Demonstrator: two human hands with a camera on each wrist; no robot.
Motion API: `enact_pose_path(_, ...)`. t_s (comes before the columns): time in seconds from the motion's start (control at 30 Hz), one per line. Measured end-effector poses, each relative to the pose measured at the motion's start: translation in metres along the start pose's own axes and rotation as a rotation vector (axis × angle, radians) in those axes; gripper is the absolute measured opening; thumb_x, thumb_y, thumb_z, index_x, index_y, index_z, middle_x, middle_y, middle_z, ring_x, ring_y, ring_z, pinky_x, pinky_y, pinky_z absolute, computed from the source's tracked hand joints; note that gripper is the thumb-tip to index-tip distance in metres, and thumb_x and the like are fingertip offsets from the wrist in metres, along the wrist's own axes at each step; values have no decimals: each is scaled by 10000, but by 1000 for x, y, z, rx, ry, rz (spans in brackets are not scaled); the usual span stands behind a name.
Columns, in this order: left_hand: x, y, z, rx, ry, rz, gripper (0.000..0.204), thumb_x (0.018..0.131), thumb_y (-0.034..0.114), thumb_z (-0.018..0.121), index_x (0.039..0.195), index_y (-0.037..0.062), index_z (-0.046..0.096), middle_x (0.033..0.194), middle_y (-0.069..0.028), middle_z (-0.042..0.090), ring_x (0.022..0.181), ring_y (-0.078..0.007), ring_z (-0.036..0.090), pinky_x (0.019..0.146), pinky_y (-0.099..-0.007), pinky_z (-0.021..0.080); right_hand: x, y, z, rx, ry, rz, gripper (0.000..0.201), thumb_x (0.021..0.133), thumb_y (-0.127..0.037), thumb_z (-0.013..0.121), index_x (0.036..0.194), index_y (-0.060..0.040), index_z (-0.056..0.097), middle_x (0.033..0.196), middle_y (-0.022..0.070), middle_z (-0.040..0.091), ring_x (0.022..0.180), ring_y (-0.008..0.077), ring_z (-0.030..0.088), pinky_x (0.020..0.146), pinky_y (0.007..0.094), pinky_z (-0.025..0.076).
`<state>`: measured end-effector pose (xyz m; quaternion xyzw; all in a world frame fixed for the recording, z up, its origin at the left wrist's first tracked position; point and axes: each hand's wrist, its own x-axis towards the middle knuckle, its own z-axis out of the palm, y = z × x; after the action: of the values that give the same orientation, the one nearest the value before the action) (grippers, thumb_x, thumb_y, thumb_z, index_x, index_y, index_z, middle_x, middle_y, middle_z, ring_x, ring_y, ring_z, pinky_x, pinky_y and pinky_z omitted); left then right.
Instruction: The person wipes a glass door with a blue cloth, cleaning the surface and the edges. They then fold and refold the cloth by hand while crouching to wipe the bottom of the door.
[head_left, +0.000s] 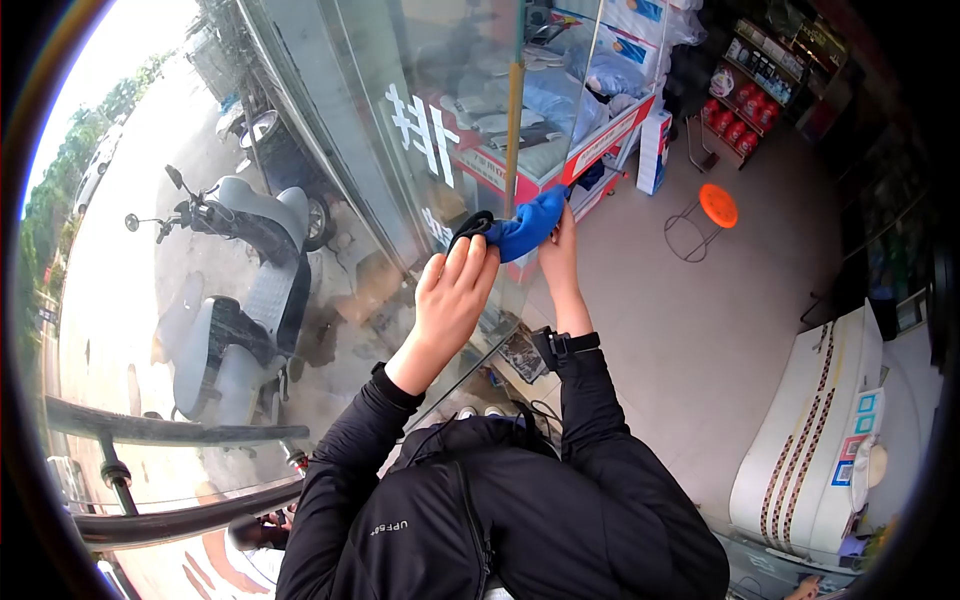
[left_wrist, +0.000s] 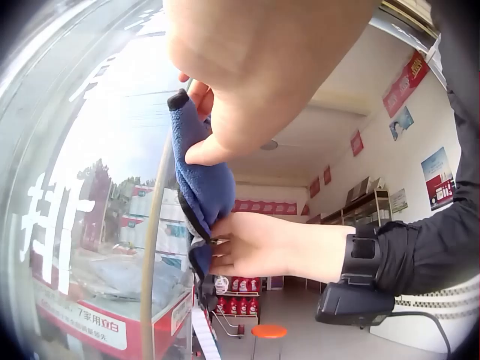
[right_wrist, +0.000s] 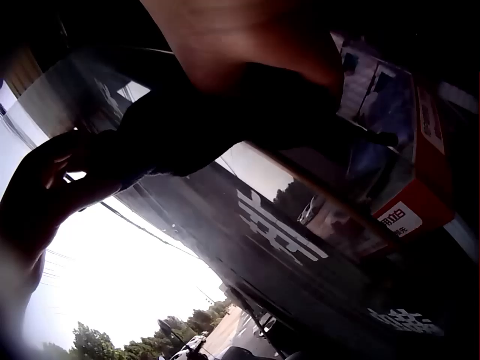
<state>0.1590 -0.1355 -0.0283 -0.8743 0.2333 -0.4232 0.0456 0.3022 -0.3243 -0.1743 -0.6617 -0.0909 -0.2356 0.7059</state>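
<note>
A blue fleecy cloth [head_left: 530, 226] with black edging is stretched between both hands in front of the glass door [head_left: 370, 130], near a tan upright bar [head_left: 514, 130]. My left hand [head_left: 452, 305] grips its black-edged near end; in the left wrist view the thumb presses on the blue cloth [left_wrist: 206, 176] while the fingers lie behind it. My right hand [head_left: 562, 262] pinches the other end, fingertips partly hidden by the fabric. In the right wrist view the cloth is only a dark shape.
White characters [head_left: 420, 130] mark the glass. A scooter [head_left: 250, 270] is parked outside at the left. Inside stand a red-edged display bin [head_left: 610, 130], an orange stool [head_left: 718, 205], a shelf of red bottles [head_left: 740, 115] and a white counter [head_left: 800, 440].
</note>
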Motion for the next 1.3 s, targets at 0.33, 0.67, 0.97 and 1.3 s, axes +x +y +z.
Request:
enact_pose_path(0.33,-1,57,-3,-492,-122,-17,310,753,98,720,1050,45,648,904,-60,554,831,-228,589,716,-343,520,-21,-16,-5,43,-103,21,477,945,-72,629,1400,-46,489,1311,123,630,1174,223,614,948,352,498)
enact_pose_path(0.67,16,76,-10,-589,-214,10,358,781,124,736,1102,12,625,990,-111,576,926,-289,582,837,-392,502,-76,-23,-40,-6,-189,226,229,916,-76,600,1137,-22,573,1086,94,669,996,199,622,824,348,498)
enact_pose_path(0.97,61,71,-6,-575,22,-98,374,781,93,759,1128,42,631,985,-97,586,911,-272,609,805,-384,528,111,-92,-10,-336,-141,-290,114,898,-66,583,1000,-17,580,974,78,663,907,189,609,773,345,486)
enact_pose_path(1.3,-15,60,49,-323,-315,-48,242,750,78,691,959,75,569,914,-65,539,879,-225,593,745,-332,517,64,6,-13,-104,-111,-29,140,1013,-131,497,917,-74,582,904,38,610,855,137,573,793,296,471)
